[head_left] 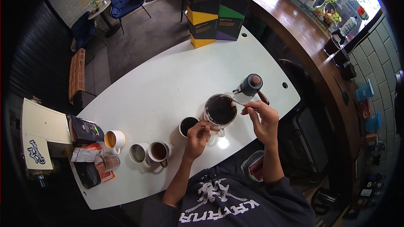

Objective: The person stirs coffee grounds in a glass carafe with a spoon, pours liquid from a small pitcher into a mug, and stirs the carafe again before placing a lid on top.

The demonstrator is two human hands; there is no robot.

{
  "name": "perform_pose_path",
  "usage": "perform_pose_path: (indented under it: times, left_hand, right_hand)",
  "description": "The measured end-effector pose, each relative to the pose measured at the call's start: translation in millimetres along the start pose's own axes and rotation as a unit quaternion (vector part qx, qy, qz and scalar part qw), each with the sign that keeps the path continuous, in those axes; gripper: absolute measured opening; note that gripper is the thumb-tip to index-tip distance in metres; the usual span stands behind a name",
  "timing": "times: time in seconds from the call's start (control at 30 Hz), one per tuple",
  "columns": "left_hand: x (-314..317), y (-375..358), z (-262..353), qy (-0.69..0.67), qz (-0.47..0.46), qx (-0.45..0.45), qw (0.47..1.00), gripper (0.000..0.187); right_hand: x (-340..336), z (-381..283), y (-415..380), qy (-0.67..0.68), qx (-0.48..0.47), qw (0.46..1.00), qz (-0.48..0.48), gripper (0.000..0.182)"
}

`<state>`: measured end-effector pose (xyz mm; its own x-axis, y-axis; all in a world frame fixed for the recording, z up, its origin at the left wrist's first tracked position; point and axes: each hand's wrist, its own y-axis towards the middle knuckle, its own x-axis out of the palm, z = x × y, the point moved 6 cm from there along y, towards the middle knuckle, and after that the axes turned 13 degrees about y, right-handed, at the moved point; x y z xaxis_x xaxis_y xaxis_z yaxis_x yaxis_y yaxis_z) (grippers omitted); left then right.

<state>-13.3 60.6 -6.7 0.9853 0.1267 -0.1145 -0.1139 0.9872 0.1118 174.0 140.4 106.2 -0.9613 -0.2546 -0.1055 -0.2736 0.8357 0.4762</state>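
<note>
A round glass vessel (221,110) with dark contents stands on the white table (168,85). My right hand (264,120) pinches the handle of a spoon (232,99), whose far end lies over the vessel's rim. At the vessel's near left side, my left hand (198,136) has its fingers closed; what they hold, if anything, is hidden. Beside that hand is a cup of dark liquid (188,125). Just beyond the spoon stands a dark kettle (251,85) with a wooden handle.
Three cups, one white with orange-brown liquid (114,140), stand at the left with a silver packet (87,153) and a black pouch (86,129). Stacked boxes (205,10) rise at the far edge. A wooden counter (290,21) curves along the right.
</note>
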Motion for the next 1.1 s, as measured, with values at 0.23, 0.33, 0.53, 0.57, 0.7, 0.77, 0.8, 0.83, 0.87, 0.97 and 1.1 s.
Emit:
perform_pose_path:
  times: [0.23, 0.33, 0.53, 0.57, 0.7, 0.77, 0.8, 0.83, 0.87, 0.97, 1.1]
  left_hand:
    - [0, 0, 0, 0.007, -0.006, 0.007, 1.0, 0.028]
    - [0, 0, -1, 0.004, -0.001, 0.006, 1.0, 0.026]
    - [-1, 0, -5, -0.001, 0.001, -0.003, 1.0, 0.025]
    - [-2, 0, -3, -0.001, 0.002, -0.003, 1.0, 0.025]
    - [-2, 2, 4, 0.004, -0.014, -0.03, 0.999, 0.021]
    - [-2, 1, 1, -0.006, -0.01, -0.044, 0.999, 0.018]
    - [-2, 1, -3, -0.03, -0.008, -0.047, 0.998, 0.015]
    - [-2, 0, -5, -0.054, -0.006, -0.05, 0.997, 0.015]
    - [-2, 0, -4, -0.055, -0.002, -0.05, 0.997, 0.015]
    - [-4, 0, 9, -0.091, 0.009, -0.036, 0.995, 0.018]
    - [-19, -3, 24, -0.093, 0.032, -0.043, 0.994, 0.025]
  right_hand:
    - [3, 4, -4, -0.018, 0.019, 0.999, -0.018, 0.011]
    - [3, 2, -5, -0.013, 0.019, 1.0, -0.017, 0.01]
    - [11, -1, 1, 0.0, -0.014, 1.0, -0.012, 0.006]
    - [12, -2, 1, -0.005, -0.019, 1.0, -0.02, 0.006]
    - [18, 9, -3, -0.034, -0.003, 0.998, -0.056, 0.006]
    - [16, 17, -6, -0.02, 0.042, 0.999, -0.029, 0.006]
    - [18, 18, -7, -0.019, 0.042, 0.998, -0.033, 0.006]
    - [16, 22, -9, -0.016, 0.053, 0.998, -0.02, 0.008]
    - [13, 26, -10, -0.013, 0.063, 0.998, -0.006, 0.012]
    - [8, 35, -11, -0.003, 0.092, 0.996, -0.001, 0.014]
    - [8, 28, -3, -0.068, 0.077, 0.995, 0.003, 0.013]
